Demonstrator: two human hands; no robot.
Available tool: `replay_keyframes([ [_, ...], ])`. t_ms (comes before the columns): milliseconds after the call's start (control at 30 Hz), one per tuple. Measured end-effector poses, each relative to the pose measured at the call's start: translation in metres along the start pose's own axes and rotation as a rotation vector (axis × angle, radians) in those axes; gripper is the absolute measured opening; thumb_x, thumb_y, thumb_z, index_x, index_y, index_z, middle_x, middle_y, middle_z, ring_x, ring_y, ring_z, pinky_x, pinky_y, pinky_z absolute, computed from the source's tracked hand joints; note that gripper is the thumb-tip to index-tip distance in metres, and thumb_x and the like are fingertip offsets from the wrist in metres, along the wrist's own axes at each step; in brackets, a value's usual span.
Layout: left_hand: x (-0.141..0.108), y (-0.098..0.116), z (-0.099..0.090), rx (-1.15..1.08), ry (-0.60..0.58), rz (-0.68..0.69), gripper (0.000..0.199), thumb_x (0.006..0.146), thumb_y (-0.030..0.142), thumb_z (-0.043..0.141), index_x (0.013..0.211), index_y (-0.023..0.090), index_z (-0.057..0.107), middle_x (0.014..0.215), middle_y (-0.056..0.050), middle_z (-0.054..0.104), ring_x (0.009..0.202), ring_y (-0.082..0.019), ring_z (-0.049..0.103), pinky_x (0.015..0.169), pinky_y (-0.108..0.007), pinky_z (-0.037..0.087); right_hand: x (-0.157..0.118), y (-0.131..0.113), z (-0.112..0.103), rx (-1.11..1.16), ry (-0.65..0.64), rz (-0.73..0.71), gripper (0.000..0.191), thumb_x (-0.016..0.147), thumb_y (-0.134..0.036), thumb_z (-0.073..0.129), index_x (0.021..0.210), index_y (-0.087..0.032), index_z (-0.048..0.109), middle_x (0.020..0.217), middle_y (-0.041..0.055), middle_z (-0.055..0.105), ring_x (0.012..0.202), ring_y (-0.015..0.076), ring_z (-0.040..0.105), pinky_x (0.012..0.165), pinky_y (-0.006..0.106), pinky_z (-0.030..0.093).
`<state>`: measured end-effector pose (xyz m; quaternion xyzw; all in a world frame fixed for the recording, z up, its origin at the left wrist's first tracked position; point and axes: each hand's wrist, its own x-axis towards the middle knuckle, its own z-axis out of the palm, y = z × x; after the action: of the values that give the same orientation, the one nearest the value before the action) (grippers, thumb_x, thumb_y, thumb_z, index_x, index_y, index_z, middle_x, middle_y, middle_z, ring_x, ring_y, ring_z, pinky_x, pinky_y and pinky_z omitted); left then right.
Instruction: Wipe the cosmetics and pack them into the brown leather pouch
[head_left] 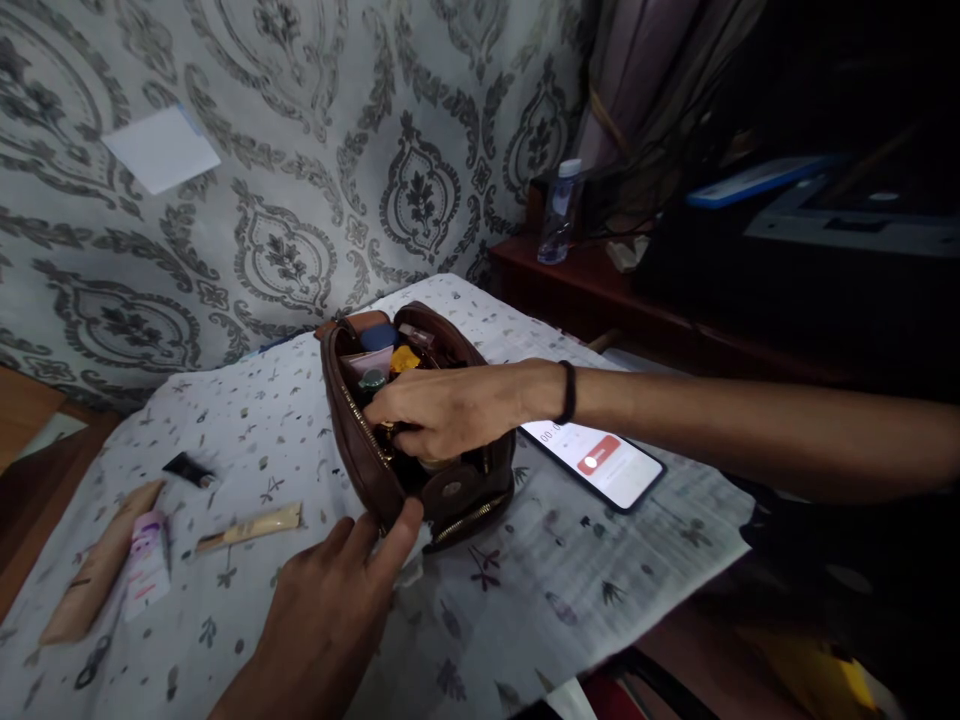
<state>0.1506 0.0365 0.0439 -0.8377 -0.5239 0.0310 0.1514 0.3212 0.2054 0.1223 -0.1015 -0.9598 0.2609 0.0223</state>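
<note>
A brown zippered bag [352, 430] stands unzipped on the patterned white cloth. My right hand [457, 410], with a dark band at the wrist, reaches down into it from the right. Its fingers bend inward, and the tips and whatever they hold are hidden inside. Around those fingers I see a yellow item [406, 358], a round greenish lid [371, 379] and a pale pink item [367, 362]. At the bag's near side my left hand [330, 600] grips the edge, thumb raised on the rim. Something white and crumpled [411, 568] shows beside that thumb.
On the cloth at left lie a tan tube [105, 560], a purple-white tube [148, 565], a slim beige tube [251, 526] and a small black tube [189, 468]. A lit phone [619, 475] rests under my right forearm. A clear bottle [559, 215] stands behind.
</note>
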Motion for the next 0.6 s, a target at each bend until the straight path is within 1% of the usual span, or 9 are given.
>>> replay_keyframes([
  [67,0.0003,0.0001,-0.0005,-0.002,-0.003,0.001,0.077,0.073,-0.003,0.051,0.143,0.026,0.044,0.090,-0.003,0.071,0.072,-0.021,0.069,0.046,-0.025,0.044,-0.0006,0.0011,-0.0007,0.042,0.019,0.000,0.020,0.084,0.004,0.053,0.090,-0.012,0.064,0.079,0.0005,0.064,0.073,0.0131,0.053,0.068,0.026,0.038],
  [167,0.0008,0.0001,-0.0018,-0.002,-0.006,0.005,0.075,0.074,-0.002,0.052,0.143,0.025,0.043,0.091,-0.004,0.071,0.072,-0.021,0.069,0.047,-0.025,0.045,-0.0008,0.0033,-0.0003,0.089,0.043,-0.022,0.018,0.088,0.002,0.053,0.092,-0.010,0.065,0.076,-0.0002,0.063,0.070,0.0117,0.050,0.068,0.026,0.036],
  [300,0.0002,0.0003,-0.0027,0.011,-0.006,0.012,0.076,0.074,-0.002,0.050,0.144,0.024,0.042,0.090,-0.004,0.071,0.073,-0.021,0.070,0.048,-0.026,0.046,-0.0001,0.0035,0.0008,0.082,0.039,-0.053,0.015,0.089,0.001,0.055,0.089,-0.010,0.067,0.076,-0.0013,0.063,0.069,0.0101,0.048,0.067,0.024,0.035],
  [433,-0.0007,-0.0008,0.0003,0.029,0.024,0.030,0.080,0.069,-0.002,0.048,0.144,0.024,0.042,0.087,-0.003,0.071,0.070,-0.021,0.069,0.047,-0.025,0.047,-0.0002,0.0023,0.0005,0.061,0.054,-0.048,0.010,0.090,-0.004,0.058,0.089,-0.009,0.067,0.071,-0.0027,0.059,0.066,0.0092,0.047,0.066,0.023,0.035],
  [500,-0.0008,-0.0023,0.0032,0.031,0.049,0.042,0.081,0.068,-0.002,0.047,0.144,0.024,0.042,0.085,-0.003,0.071,0.067,-0.021,0.068,0.046,-0.025,0.048,-0.0013,0.0023,-0.0013,0.054,0.078,-0.048,0.010,0.091,-0.005,0.058,0.085,-0.009,0.066,0.069,-0.0032,0.057,0.063,0.0088,0.045,0.063,0.024,0.033],
  [600,-0.0026,-0.0061,0.0065,-0.028,0.086,0.064,0.085,0.067,-0.003,0.044,0.148,0.024,0.038,0.083,-0.003,0.071,0.064,-0.020,0.068,0.045,-0.025,0.050,-0.0051,0.0020,-0.0071,0.046,0.124,-0.071,0.022,0.091,-0.005,0.054,0.071,-0.012,0.059,0.064,-0.0048,0.051,0.058,0.0075,0.040,0.059,0.024,0.030],
])
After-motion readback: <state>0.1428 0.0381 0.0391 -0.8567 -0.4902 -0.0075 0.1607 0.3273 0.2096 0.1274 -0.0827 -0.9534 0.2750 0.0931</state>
